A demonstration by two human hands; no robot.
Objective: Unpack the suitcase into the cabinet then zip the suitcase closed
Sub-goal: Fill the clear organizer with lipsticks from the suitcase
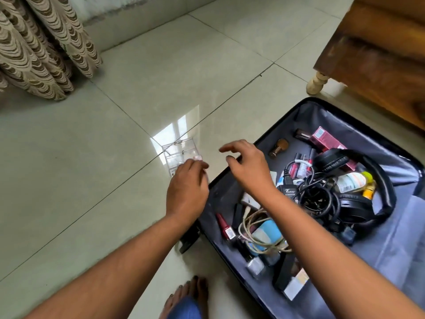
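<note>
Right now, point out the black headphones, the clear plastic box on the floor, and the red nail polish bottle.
black headphones (380, 178), head view, on the curved headband.
clear plastic box (177, 149), head view, on its upper wall.
red nail polish bottle (226, 229), head view, on its red body.

Both forearms were bare from the bottom edge of the view to the wrists, with no sleeve, watch or bangle on either. The left hand (186, 192) and the right hand (248, 166) wore no rings that could be made out. A bare foot (186, 295) showed dark-painted toenails, with blue denim fabric (184, 309) over its near part.
</note>
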